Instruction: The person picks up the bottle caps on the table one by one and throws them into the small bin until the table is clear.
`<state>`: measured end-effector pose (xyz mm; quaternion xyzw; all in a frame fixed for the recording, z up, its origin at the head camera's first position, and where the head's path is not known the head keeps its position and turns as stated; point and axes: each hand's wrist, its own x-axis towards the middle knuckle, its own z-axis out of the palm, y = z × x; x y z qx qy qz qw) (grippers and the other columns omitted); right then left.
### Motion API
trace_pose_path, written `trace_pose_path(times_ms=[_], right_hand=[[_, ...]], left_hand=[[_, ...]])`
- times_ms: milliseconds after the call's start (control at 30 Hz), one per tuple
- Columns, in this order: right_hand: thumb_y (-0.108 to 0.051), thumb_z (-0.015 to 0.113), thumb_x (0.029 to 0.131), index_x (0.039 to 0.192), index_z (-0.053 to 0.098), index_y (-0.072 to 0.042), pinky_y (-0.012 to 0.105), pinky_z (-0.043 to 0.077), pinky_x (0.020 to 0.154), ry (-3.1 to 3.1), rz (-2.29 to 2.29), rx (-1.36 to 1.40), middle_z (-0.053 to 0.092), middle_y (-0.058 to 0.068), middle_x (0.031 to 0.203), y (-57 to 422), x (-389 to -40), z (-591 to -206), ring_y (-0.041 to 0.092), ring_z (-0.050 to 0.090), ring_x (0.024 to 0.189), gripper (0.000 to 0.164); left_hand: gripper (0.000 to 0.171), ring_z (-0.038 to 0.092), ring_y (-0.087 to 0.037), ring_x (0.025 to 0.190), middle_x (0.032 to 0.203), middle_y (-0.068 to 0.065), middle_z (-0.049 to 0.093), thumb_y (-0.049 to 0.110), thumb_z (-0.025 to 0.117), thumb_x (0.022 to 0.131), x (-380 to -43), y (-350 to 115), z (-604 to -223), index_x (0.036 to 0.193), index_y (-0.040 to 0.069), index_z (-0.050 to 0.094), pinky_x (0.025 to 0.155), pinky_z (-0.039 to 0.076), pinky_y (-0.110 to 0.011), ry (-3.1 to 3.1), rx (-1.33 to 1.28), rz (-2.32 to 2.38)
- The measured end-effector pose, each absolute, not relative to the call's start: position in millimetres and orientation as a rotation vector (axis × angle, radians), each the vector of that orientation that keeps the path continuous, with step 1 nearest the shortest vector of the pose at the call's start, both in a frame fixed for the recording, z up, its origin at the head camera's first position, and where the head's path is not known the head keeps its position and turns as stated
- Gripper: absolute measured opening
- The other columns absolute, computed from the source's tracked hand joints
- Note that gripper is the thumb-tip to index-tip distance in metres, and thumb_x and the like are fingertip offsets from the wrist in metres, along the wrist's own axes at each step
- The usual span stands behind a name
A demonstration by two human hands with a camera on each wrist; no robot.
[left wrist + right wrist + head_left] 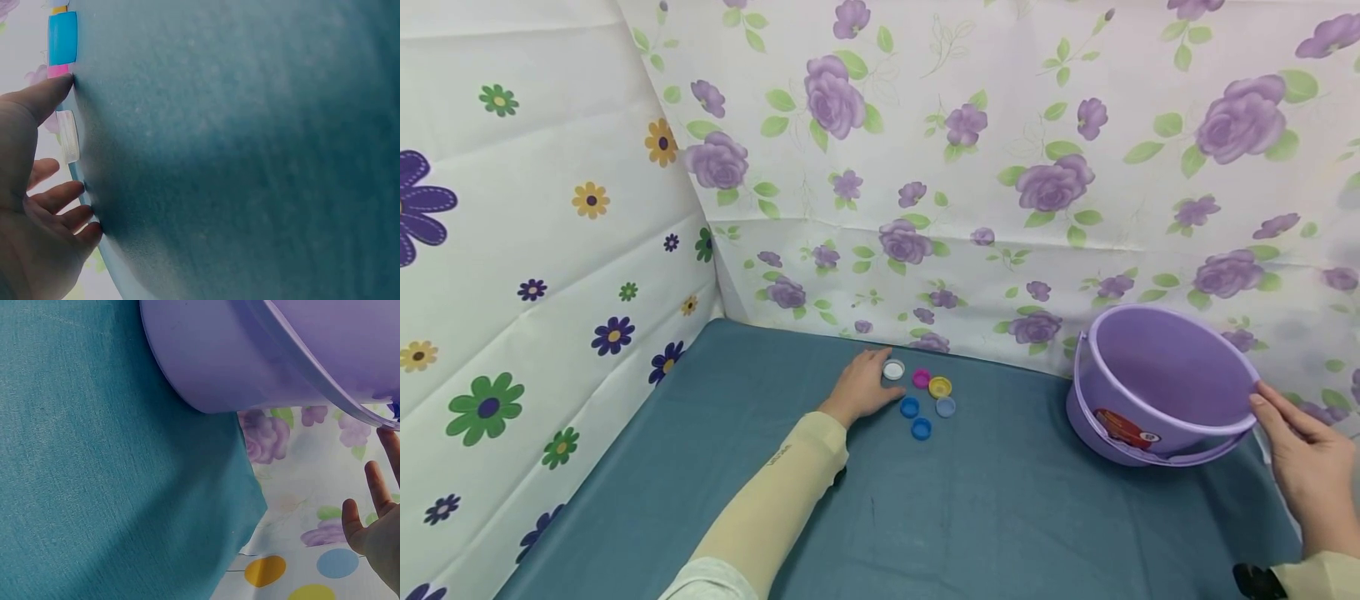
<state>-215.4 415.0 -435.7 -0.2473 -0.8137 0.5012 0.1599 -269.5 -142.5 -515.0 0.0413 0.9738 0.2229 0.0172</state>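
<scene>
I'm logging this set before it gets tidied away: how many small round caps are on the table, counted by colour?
White cap: 1
Pink cap: 1
Yellow cap: 1
Blue caps: 2
Pale blue cap: 1
Total: 6

Left hand: one cap on counter, between thumb and fingers; other caps just right | Right hand: bucket at left, touching fingers | Sheet behind both
</scene>
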Motion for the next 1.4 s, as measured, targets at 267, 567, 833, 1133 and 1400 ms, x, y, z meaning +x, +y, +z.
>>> trace_pose_path(times_ms=[267,567,833,1133,1400], right_hand=[[-0.041,0.064,0.085,0.126,0.057,-0.036,-0.002,0.031,0.093,-2.318,1.426,-0.718,0.05,-0.024,0.131,415.1,-214.0,-437.0,-0.013,0.042,0.121,0.041],[-0.038,0.064,0.086,0.126,0.058,-0.033,-0.002,0.032,0.093,-2.3,1.425,-0.7,0.051,-0.023,0.131,415.8,-214.4,-436.6,-0.012,0.043,0.12,0.041],[-0.041,0.063,0.085,0.126,0.057,-0.036,-0.002,0.032,0.092,-2.315,1.431,-0.713,0.05,-0.024,0.131,415.3,-215.0,-436.6,-0.012,0.042,0.121,0.041],[-0.038,0.065,0.085,0.126,0.058,-0.032,-0.001,0.033,0.092,-2.291,1.448,-0.66,0.053,-0.024,0.129,416.4,-216.1,-437.9,-0.012,0.044,0.12,0.041],[-0.04,0.064,0.086,0.126,0.057,-0.033,-0.001,0.032,0.093,-2.307,1.446,-0.692,0.052,-0.024,0.13,416.6,-215.7,-437.8,-0.012,0.043,0.121,0.042]], left_hand=[[0.074,0.033,-0.029,0.137,0.143,-0.009,0.043,0.053,0.065,0.081,-267.4,-141.1,-512.9,0.14,0.015,0.042,0.11,0.032,-0.047,3.027,0.143,0.663],[0.064,0.035,-0.028,0.136,0.141,-0.009,0.045,0.048,0.064,0.084,-267.3,-140.7,-514.5,0.136,0.013,0.048,0.111,0.031,-0.047,3.048,0.141,0.688],[0.055,0.047,-0.025,0.124,0.131,-0.006,0.053,0.046,0.065,0.084,-267.3,-141.8,-516.8,0.126,0.013,0.056,0.105,0.038,-0.044,3.089,0.147,0.722],[0.047,0.05,-0.023,0.118,0.125,-0.005,0.055,0.043,0.067,0.083,-266.4,-143.2,-516.6,0.117,0.012,0.06,0.101,0.041,-0.042,3.076,0.119,0.76],[0.044,0.051,-0.023,0.116,0.123,-0.005,0.056,0.043,0.067,0.083,-263.8,-143.3,-517.1,0.114,0.013,0.062,0.1,0.042,-0.041,3.071,0.111,0.78]])
